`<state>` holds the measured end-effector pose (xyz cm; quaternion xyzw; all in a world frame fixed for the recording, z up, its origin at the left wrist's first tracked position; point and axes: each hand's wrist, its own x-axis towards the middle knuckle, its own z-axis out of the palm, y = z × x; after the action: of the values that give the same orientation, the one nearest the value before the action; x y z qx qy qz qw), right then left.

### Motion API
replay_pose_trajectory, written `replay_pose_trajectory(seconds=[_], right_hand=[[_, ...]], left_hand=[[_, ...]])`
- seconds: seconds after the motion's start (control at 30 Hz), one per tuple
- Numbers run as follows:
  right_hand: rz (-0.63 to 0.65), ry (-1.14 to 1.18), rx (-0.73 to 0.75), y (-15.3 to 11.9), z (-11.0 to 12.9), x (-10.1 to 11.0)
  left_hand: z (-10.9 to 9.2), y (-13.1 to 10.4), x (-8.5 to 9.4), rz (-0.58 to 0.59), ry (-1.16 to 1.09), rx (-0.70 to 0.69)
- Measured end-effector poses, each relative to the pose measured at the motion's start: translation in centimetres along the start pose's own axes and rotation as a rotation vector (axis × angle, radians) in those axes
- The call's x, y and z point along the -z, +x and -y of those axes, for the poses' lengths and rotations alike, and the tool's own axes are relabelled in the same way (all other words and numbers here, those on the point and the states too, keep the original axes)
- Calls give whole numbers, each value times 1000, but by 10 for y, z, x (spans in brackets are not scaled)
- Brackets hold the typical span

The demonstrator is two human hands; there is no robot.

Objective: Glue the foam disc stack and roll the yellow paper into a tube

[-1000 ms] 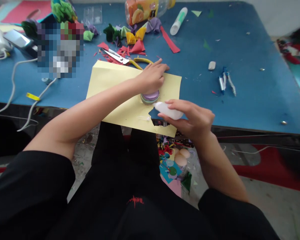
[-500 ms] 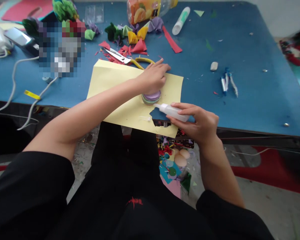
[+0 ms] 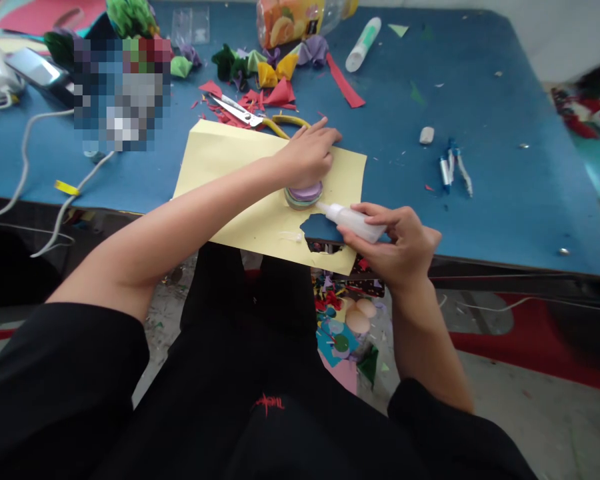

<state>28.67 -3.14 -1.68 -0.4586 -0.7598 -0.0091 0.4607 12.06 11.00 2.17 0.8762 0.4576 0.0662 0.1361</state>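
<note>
A yellow sheet [image 3: 235, 157] with a ragged hole near its lower right corner lies at the table's front edge. On it rests a small round stack [image 3: 305, 195], lilac on top. My left hand [image 3: 310, 155] presses down over the stack, its fingers spread toward the scissors. My right hand [image 3: 397, 243] is wrapped round a white squeeze bottle [image 3: 357, 222], whose nozzle points at the stack's right side. A small clear cap [image 3: 298, 237] lies on the sheet left of the hole.
Scissors [image 3: 245, 115] with yellow handles lie behind the sheet among red scraps. Paper flowers, a juice bottle [image 3: 293, 20] and a glue stick [image 3: 363, 45] are farther back. A compass [image 3: 453, 167] and an eraser [image 3: 427, 135] lie right, cables left.
My right hand and the squeeze bottle have shifted slightly to the right, and the nozzle now sits a little higher along the stack's edge. My left hand has stayed in place.
</note>
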Motion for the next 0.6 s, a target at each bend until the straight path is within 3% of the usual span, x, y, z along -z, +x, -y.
replay_pose_trajectory(seconds=[0.3,0.6], right_hand=[[4,-10,92,0,21,-12],[11,-118,33,5,0,4]], left_hand=[[3,1,-1,17,-48,7],[1,1,-2,-16,-54,-2]])
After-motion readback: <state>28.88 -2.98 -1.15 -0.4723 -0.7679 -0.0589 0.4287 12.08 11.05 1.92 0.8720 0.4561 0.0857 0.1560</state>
